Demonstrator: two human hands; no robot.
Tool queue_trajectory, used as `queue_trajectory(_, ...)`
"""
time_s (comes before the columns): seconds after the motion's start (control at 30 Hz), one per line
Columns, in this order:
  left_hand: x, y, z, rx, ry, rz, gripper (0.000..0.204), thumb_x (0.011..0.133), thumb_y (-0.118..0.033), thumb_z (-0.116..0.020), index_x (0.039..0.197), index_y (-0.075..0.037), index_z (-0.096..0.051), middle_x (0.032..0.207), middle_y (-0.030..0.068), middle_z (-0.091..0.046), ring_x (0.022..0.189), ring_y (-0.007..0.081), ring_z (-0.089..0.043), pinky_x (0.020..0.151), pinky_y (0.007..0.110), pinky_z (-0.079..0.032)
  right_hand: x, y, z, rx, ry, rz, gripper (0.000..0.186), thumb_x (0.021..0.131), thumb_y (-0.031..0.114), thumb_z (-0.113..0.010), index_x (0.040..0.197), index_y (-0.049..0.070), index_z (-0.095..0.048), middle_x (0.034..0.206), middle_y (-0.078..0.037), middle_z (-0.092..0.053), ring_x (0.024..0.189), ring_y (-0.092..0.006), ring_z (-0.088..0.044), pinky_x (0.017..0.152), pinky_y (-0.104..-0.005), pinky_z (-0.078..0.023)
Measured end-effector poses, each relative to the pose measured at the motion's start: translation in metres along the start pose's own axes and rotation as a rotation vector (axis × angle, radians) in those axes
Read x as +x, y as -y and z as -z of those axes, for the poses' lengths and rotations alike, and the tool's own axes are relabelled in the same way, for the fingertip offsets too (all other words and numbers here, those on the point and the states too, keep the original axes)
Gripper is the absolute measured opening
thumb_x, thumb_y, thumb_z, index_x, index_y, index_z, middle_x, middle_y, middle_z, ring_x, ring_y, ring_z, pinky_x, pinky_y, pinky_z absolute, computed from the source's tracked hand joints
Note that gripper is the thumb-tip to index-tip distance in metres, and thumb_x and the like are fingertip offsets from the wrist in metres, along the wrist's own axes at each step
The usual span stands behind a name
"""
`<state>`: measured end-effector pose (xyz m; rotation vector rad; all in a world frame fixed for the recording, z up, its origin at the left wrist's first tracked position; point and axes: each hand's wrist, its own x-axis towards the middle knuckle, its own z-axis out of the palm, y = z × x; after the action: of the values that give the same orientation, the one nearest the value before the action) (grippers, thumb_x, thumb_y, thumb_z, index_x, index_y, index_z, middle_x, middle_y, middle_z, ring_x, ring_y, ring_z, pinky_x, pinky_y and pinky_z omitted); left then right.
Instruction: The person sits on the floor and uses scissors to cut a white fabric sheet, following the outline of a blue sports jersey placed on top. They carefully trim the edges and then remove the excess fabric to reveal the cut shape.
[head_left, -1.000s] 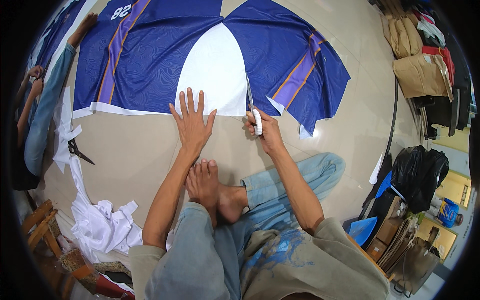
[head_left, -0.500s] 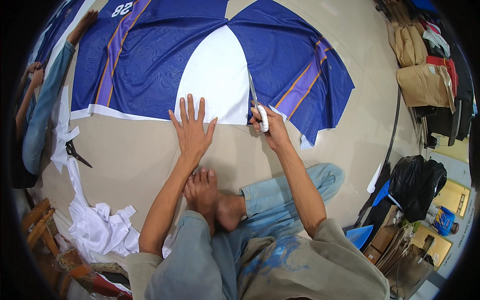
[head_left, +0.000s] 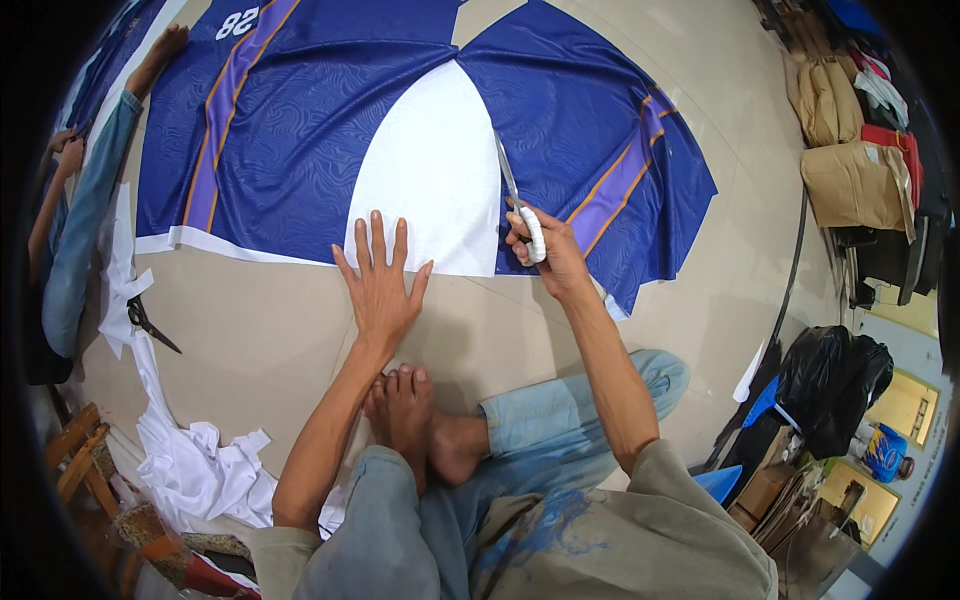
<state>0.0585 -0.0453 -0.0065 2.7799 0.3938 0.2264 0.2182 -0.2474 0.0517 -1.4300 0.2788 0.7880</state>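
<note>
A large blue printed fabric piece [head_left: 290, 140] with purple and orange stripes lies on the floor. Its right-hand section [head_left: 580, 90] borders a pointed white fabric area [head_left: 430, 170]. My left hand [head_left: 383, 290] rests flat, fingers spread over the lower edge of the white area. In my right hand [head_left: 555, 255] are scissors [head_left: 534, 236] with white-wrapped handles, my fingers wrapped round the grips. Their blades lie along the line where white meets blue on the right, pointing away from me. Whether the lower blade runs under the cloth cannot be made out.
Black scissors [head_left: 148, 325] lie on the floor at left, beside white fabric scraps [head_left: 200, 460]. Another person's hand [head_left: 168, 45] and jeans-clad leg [head_left: 85, 230] are at far left. Brown packages [head_left: 860, 185] and a black plastic bag [head_left: 832, 378] stand at right.
The scissors in my right hand have moved farther along the edge of the white area, away from me. My left hand keeps its place on the cloth. The whole view has shifted slightly.
</note>
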Motion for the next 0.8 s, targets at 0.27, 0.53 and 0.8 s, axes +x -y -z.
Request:
queue_trajectory(0.27, 0.000, -0.001, 0.002, 0.008, 0.037, 0.016, 0.073, 0.098, -0.045, -0.057, 0.159, -0.013, -0.032, 0.168, 0.0191, -0.013, 0.156, 0.0392, -0.004, 0.116, 0.073, -0.002, 0.029, 0.026, 0.004, -0.035, 0.074, 0.002, 0.046, 0.092, 0.018, -0.073, 0.132, -0.004, -0.062, 0.076, -0.006, -0.064, 0.057, -0.0087, -0.056, 0.050, -0.0216, -0.040)
queue_trajectory(0.53, 0.003, -0.002, 0.004, 0.016, 0.082, 0.029, 0.074, 0.097, -0.045, -0.060, 0.158, -0.012, -0.034, 0.167, 0.0204, -0.014, 0.155, 0.0399, -0.005, 0.115, 0.073, -0.004, 0.044, 0.039, 0.012, -0.048, 0.132, -0.008, 0.048, 0.090, 0.020, -0.076, 0.130, -0.005, -0.063, 0.073, -0.005, -0.065, 0.054, -0.0083, -0.055, 0.048, -0.0213, -0.039)
queue_trajectory(0.8, 0.004, -0.003, 0.007, 0.018, 0.144, 0.058, 0.072, 0.098, -0.046, -0.057, 0.158, -0.012, -0.034, 0.167, 0.0207, -0.014, 0.155, 0.0404, -0.005, 0.115, 0.073, -0.003, 0.062, 0.054, 0.002, -0.130, 0.115, -0.008, 0.047, 0.089, 0.021, -0.077, 0.128, -0.003, -0.065, 0.071, -0.004, -0.064, 0.054, -0.0079, -0.055, 0.049, -0.0213, -0.040)
